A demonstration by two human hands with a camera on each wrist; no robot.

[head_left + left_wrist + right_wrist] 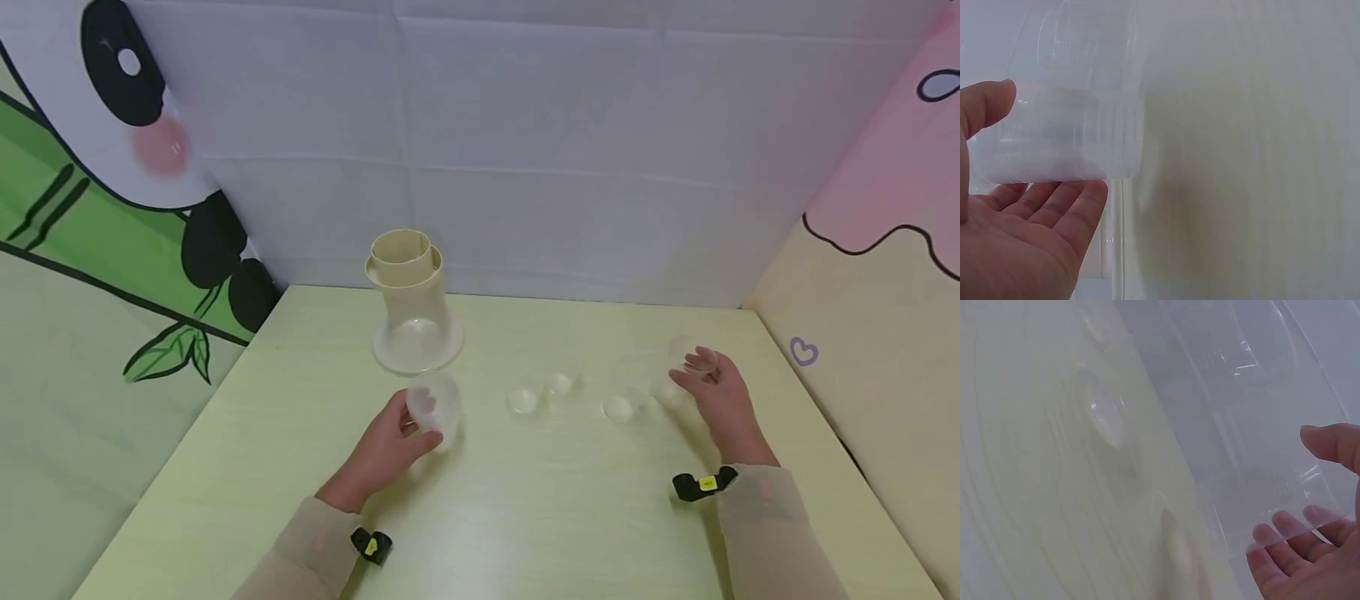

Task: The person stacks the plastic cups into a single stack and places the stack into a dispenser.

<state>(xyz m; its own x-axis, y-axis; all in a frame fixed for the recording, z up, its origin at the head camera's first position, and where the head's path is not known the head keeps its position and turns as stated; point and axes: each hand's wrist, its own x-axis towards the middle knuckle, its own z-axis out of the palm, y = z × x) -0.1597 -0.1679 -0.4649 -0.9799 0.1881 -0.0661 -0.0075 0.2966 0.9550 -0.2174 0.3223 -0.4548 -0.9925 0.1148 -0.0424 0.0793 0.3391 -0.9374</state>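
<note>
My left hand [390, 442] grips a clear plastic cup [435, 404], tilted towards the head camera and above the table. In the left wrist view the thumb lies along the top of this cup [1054, 137], the fingers beneath it, and ringed lines run near one end. Farther right, my right hand [716, 404] holds another see-through cup [688, 352]. Its fingers [1288, 553] show partly through the clear wall in the right wrist view. Between the hands stand faint clear cups, with round bases visible: one base [523, 400], a second base [560, 383] and a third base [620, 408].
A cream cylindrical holder [412, 287], with a second ring in its top, stands at the table's back left. At its foot is a pale round base [417, 367]. A white cloth [525, 167] backs the pale table [525, 517]; printed cloths hang at both sides.
</note>
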